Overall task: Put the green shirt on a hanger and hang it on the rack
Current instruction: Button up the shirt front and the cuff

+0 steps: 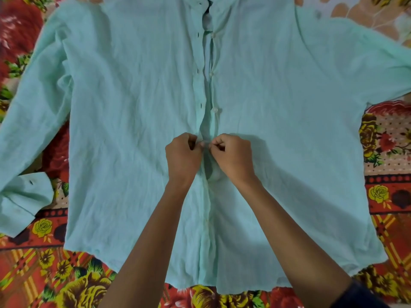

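Note:
A pale green button-up shirt [133, 107] lies flat, front up, on a flowered bedspread, its sleeves spread to both sides. The front placket is parted above my hands, with several white buttons showing along its right edge; below my hands the placket lies together. My left hand [182, 156] pinches the left placket edge at mid-shirt. My right hand [233, 156] pinches the right edge right beside it, fingertips almost touching. No hanger or rack is in view.
The red, yellow and green flowered bedspread [44, 274] shows around the shirt on all sides. The left sleeve's cuff [24, 201] is folded back near the left edge. The right sleeve runs out of the frame at the right.

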